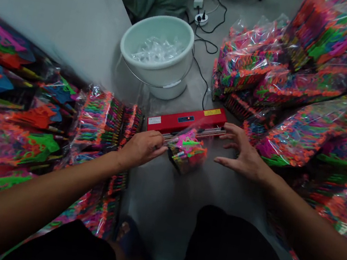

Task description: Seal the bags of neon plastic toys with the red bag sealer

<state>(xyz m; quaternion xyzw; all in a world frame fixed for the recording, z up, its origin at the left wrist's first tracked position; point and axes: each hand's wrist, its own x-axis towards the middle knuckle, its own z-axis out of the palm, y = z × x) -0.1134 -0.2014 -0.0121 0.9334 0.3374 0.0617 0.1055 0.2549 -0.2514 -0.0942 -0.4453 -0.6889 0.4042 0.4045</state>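
Note:
A clear plastic bag (187,151) of small neon pieces, pink, green and orange, is in front of a long red bag sealer (175,120). My left hand (145,148) pinches the bag's upper left edge, close to the sealer's front strip. On the other side, my right hand (239,153) hangs with fingers spread and curved, apart from the bag and near the sealer's right end. A small orange light glows on the sealer's panel. The bag is slightly blurred.
A pale bucket (153,66) holding clear plastic stands behind the sealer. Filled bags are piled at left (99,119) and right (307,131). A black cable (205,79) runs back to a power socket (201,18). A grey panel (64,3) slants at upper left.

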